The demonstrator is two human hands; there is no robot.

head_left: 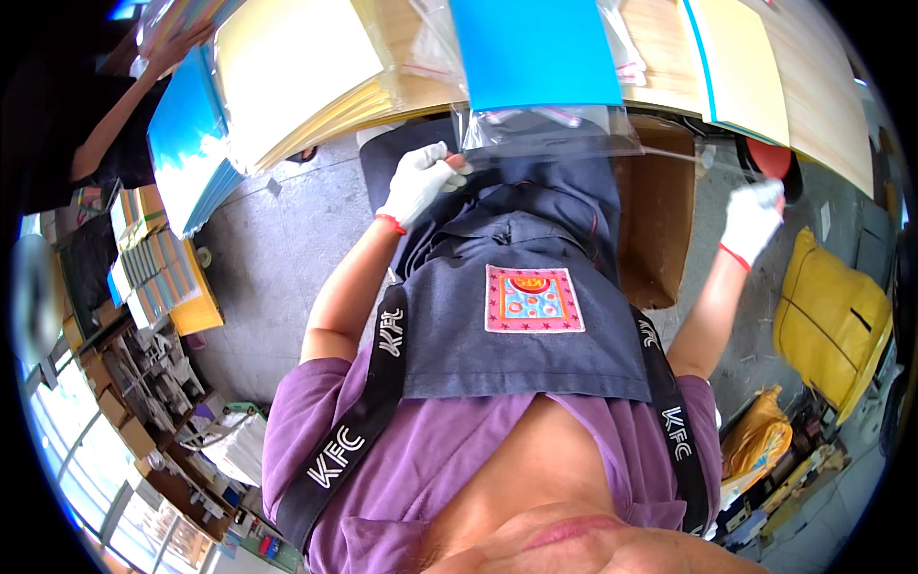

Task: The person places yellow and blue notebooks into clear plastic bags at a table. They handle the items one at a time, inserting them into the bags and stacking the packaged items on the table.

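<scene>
A blue rectangular sheet or pad (pixel 535 55) lies inside a clear plastic bag (pixel 550 142), whose lower edge hangs over the table's near edge. My left hand (pixel 421 184), in a white glove with a red cuff, is closed at the bag's lower left corner, thumb and fingers pinching the plastic. Well out to the right, my right hand (pixel 752 222), gloved the same way, is closed on the end of a thin clear strip (pixel 684 154). That strip stretches from the bag's lower right corner to my fingers. Whether it is still joined to the bag I cannot tell.
Stacks of cream sheets (pixel 296 57) and blue sheets (pixel 191 134) stand left on the wooden table (pixel 660 38). A cream pad with a blue edge (pixel 741 72) lies right. Below are a cardboard box (pixel 660 210) and yellow chair (pixel 832 320). Another person's arm (pixel 110 129) reaches in upper left.
</scene>
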